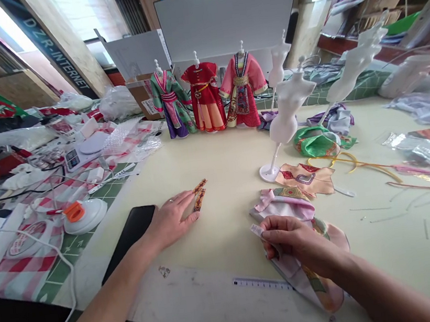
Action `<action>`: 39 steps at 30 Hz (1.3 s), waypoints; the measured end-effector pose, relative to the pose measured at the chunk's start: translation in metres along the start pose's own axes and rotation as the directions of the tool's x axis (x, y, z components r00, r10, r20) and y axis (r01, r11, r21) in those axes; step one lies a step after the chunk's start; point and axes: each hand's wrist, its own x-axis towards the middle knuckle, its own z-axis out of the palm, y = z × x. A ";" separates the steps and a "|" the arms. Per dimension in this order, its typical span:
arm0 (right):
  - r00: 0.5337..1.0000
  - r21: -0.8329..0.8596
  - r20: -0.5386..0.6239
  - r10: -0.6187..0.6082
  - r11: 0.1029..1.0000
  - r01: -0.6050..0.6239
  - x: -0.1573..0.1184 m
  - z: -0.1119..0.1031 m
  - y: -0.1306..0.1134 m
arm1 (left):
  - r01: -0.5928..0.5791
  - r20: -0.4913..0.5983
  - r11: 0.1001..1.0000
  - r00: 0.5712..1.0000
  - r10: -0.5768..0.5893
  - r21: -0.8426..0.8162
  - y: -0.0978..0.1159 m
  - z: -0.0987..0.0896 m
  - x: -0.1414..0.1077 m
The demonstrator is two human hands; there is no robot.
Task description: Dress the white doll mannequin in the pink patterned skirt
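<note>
My left hand [176, 214] lies on the table with its fingers stretched out. Its fingertips touch a narrow orange patterned strip of fabric [199, 199], which is folded or in two pieces; I cannot tell which. Between thumb and forefinger, my right hand [284, 235] pinches a small pale strip [256, 230]. Under and around that hand spreads a doll-sized garment [285, 210] in pale lilac and pink with patterned bands; the hand partly hides it. Just beyond lies a peach fabric piece [308, 179] with red and grey trim.
A black phone [128, 241] lies beside my left forearm. Near the front edge is a ruler [263, 283]. White mannequins [285, 107] and dressed dolls' forms [207, 98] stand at the back. Yellow ribbon [358, 163] and green fabric [315, 141] lie to the right; clutter covers the left side.
</note>
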 end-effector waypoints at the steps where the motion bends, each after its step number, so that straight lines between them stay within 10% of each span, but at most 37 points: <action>1: 1.000 0.002 -0.002 -0.001 1.000 0.001 0.000 0.000 0.000 | 0.007 0.013 0.999 1.000 -0.007 0.031 0.002 0.001 -0.005; 12: 1.000 0.010 0.001 -0.015 1.000 0.015 0.002 -0.001 0.003 | 0.009 -0.053 0.977 0.999 0.002 0.215 0.036 0.004 -0.041; 19: 1.000 0.031 -0.001 -0.008 0.999 0.008 0.002 -0.001 0.004 | 0.054 -0.186 0.993 0.982 -0.033 0.110 0.025 -0.008 -0.019; 27: 1.000 0.021 0.006 -0.029 0.999 0.029 0.004 -0.003 0.007 | -0.049 -0.019 0.991 0.998 0.052 0.126 0.024 0.002 0.015; 35: 0.999 0.018 -0.005 -0.033 0.999 0.033 0.001 0.001 0.003 | -0.035 -0.112 0.996 0.993 0.045 0.083 0.009 0.007 0.003; 39: 0.999 0.042 -0.003 -0.044 0.998 0.044 -0.001 0.003 0.001 | 0.046 -0.182 0.998 0.982 -0.055 -0.053 0.034 -0.003 -0.010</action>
